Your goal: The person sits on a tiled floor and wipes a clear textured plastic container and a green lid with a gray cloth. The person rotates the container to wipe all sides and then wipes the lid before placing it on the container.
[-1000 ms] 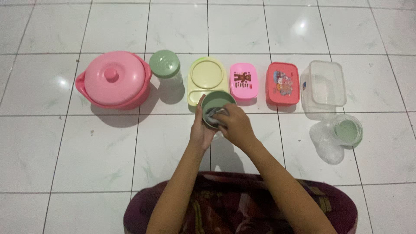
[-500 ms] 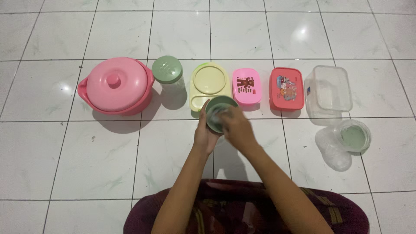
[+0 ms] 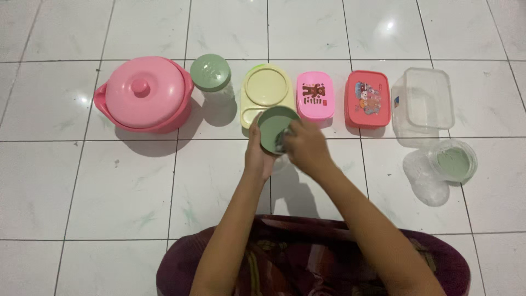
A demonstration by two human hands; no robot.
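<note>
I hold a small round container with a green lid [image 3: 274, 127] above the tiled floor, its green face tilted up toward me. My left hand [image 3: 256, 156] grips it from the left and below. My right hand [image 3: 308, 147] is closed on the lid's right edge and looks motion-blurred. The container's body is mostly hidden behind my hands. It hovers just in front of a pale yellow-green lunch box [image 3: 267, 87].
A row on the floor: a pink lidded pot [image 3: 143, 94], a clear jar with a green lid [image 3: 210, 73], a pink box [image 3: 315, 94], a red box [image 3: 368, 98], a clear rectangular tub [image 3: 423, 103]. Another green-lidded clear jar [image 3: 446, 167] lies on its side at right.
My right hand has slid off the lid's face to its right edge, so more green shows. Both hands stay on the container in about the same place.
</note>
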